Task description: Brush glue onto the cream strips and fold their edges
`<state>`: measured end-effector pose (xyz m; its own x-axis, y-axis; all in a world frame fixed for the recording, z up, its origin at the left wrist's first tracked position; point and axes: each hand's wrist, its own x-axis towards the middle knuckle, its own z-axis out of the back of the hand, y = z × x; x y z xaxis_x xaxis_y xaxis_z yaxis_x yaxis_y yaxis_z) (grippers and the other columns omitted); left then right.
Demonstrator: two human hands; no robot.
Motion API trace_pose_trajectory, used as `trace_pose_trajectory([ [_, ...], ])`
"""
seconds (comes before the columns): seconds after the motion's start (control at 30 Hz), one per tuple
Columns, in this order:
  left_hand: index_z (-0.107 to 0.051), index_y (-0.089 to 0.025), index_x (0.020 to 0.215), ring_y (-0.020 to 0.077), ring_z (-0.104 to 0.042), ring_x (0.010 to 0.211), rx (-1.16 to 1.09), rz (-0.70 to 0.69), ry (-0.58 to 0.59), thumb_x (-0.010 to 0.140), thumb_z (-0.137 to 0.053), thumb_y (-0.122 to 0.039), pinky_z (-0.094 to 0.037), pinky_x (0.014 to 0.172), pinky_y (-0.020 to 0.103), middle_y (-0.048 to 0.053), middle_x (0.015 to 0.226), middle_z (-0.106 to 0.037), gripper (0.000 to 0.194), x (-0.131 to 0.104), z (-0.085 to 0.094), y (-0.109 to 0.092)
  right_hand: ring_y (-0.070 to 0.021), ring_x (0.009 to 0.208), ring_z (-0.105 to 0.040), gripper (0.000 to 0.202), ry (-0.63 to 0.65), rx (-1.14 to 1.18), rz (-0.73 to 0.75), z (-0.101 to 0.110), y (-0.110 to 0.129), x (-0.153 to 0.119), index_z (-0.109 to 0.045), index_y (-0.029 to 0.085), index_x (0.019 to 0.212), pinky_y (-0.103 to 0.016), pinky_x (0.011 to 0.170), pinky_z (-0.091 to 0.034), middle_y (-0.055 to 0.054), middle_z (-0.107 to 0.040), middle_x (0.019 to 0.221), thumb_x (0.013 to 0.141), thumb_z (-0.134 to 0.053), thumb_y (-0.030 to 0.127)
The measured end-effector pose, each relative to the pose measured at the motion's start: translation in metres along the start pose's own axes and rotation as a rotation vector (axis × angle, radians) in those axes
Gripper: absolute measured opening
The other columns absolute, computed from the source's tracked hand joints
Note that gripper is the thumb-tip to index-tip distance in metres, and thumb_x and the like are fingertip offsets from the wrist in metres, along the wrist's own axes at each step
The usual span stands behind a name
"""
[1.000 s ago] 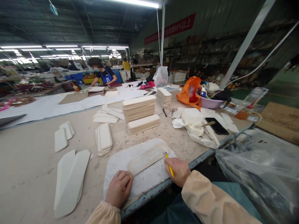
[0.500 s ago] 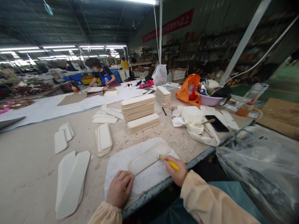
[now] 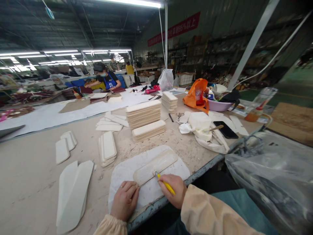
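Note:
A long, round-cornered beige panel lies on a white sheet near the table's front edge; part of its face looks wet. At its near left end, my left hand has curled fingers pinching the corner. My right hand is closed round the yellow handle of a small brush, whose tip touches the panel near its front edge. Just behind stand stacks of similar panels, and left of the sheet are a pile of small cream pieces and larger white pieces.
Right of the stacks are scissors, a white container with a wooden stick in it, and a phone. Farther back stand a purple basin, an orange bag and a bottle. A co-worker sits across the table.
My right hand has moved left and toward me along the panel with the brush. My left hand has stayed at the panel's end.

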<state>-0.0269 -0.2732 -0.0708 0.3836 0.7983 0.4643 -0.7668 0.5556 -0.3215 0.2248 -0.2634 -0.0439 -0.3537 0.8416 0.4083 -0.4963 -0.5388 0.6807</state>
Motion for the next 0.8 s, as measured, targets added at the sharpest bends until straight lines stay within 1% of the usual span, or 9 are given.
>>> trace_pose_trajectory([
  [0.07, -0.067, -0.019, 0.084, 0.0183, -0.059, 0.082, 0.001, -0.002, -0.011, 0.089, -0.052, -0.018, -0.052, 0.076, 0.034, 0.006, 0.084, -0.067, 0.016, 0.0, 0.0, 0.0, -0.0146, 0.072, -0.063, 0.014, -0.039, -0.018, -0.003, 0.003, -0.008, 0.001, -0.06, 0.021, 0.092, -0.026, 0.069, -0.048, -0.002, -0.065, 0.076, 0.091, -0.046, 0.022],
  [0.17, -0.067, -0.019, 0.084, 0.0183, -0.059, 0.082, 0.002, -0.001, -0.015, 0.089, -0.053, -0.018, -0.052, 0.077, 0.034, 0.006, 0.085, -0.067, 0.015, 0.0, -0.001, 0.0, -0.0169, 0.08, -0.065, 0.016, -0.16, -0.144, -0.005, 0.021, -0.031, 0.003, -0.061, 0.021, 0.098, -0.028, 0.074, -0.05, -0.005, -0.069, 0.086, 0.091, -0.047, 0.022],
  [0.23, -0.067, -0.019, 0.083, 0.0184, -0.06, 0.082, 0.003, -0.004, -0.017, 0.089, -0.053, -0.018, -0.052, 0.077, 0.034, 0.006, 0.085, -0.067, 0.016, 0.001, -0.001, 0.0, -0.0188, 0.085, -0.066, 0.018, -0.212, -0.256, 0.012, 0.033, -0.048, 0.006, -0.061, 0.02, 0.102, -0.031, 0.078, -0.051, -0.007, -0.07, 0.092, 0.092, -0.046, 0.023],
  [0.33, -0.067, -0.019, 0.083, 0.0187, -0.06, 0.082, 0.004, -0.007, -0.019, 0.089, -0.053, -0.018, -0.052, 0.077, 0.034, 0.006, 0.084, -0.067, 0.016, 0.002, -0.001, 0.001, -0.0209, 0.087, -0.066, 0.022, -0.162, -0.402, -0.015, 0.038, -0.064, 0.012, -0.062, 0.018, 0.102, -0.033, 0.078, -0.052, -0.009, -0.07, 0.092, 0.093, -0.043, 0.025],
  [0.47, -0.067, -0.019, 0.083, 0.0185, -0.06, 0.082, 0.006, -0.001, -0.018, 0.089, -0.053, -0.018, -0.052, 0.076, 0.033, 0.006, 0.084, -0.067, 0.016, 0.001, 0.0, 0.001, -0.0215, 0.08, -0.066, 0.024, -0.021, -0.514, -0.064, 0.025, -0.064, 0.013, -0.064, 0.018, 0.099, -0.033, 0.071, -0.053, -0.009, -0.069, 0.085, 0.092, -0.042, 0.024],
  [0.57, -0.067, -0.019, 0.083, 0.0182, -0.06, 0.082, 0.008, -0.002, -0.011, 0.088, -0.053, -0.018, -0.052, 0.076, 0.032, 0.006, 0.085, -0.067, 0.015, 0.001, 0.0, 0.001, -0.019, 0.083, -0.066, 0.022, 0.036, -0.417, 0.04, 0.018, -0.057, 0.01, -0.063, 0.02, 0.101, -0.029, 0.074, -0.052, -0.008, -0.07, 0.088, 0.091, -0.044, 0.024],
  [0.67, -0.068, -0.02, 0.083, 0.0182, -0.06, 0.082, 0.013, -0.001, -0.008, 0.088, -0.054, -0.018, -0.052, 0.076, 0.033, 0.005, 0.085, -0.067, 0.015, 0.002, 0.0, 0.001, -0.0174, 0.086, -0.066, 0.023, -0.044, -0.315, 0.103, 0.022, -0.055, 0.008, -0.062, 0.02, 0.104, -0.028, 0.078, -0.052, -0.007, -0.07, 0.092, 0.092, -0.044, 0.024],
  [0.73, -0.068, -0.02, 0.084, 0.0184, -0.059, 0.082, 0.011, 0.001, -0.011, 0.088, -0.054, -0.019, -0.052, 0.076, 0.033, 0.006, 0.085, -0.067, 0.015, 0.002, 0.0, 0.001, -0.0185, 0.086, -0.066, 0.023, -0.127, -0.331, 0.065, 0.028, -0.057, 0.009, -0.062, 0.018, 0.103, -0.03, 0.078, -0.052, -0.008, -0.07, 0.092, 0.092, -0.043, 0.024],
  [0.8, -0.069, -0.02, 0.085, 0.0184, -0.059, 0.082, 0.003, -0.001, -0.017, 0.088, -0.054, -0.019, -0.052, 0.077, 0.033, 0.006, 0.085, -0.067, 0.015, 0.002, 0.0, 0.0, -0.0202, 0.084, -0.067, 0.024, -0.144, -0.379, 0.013, 0.031, -0.061, 0.011, -0.063, 0.017, 0.1, -0.032, 0.077, -0.052, -0.01, -0.07, 0.089, 0.092, -0.042, 0.024],
])
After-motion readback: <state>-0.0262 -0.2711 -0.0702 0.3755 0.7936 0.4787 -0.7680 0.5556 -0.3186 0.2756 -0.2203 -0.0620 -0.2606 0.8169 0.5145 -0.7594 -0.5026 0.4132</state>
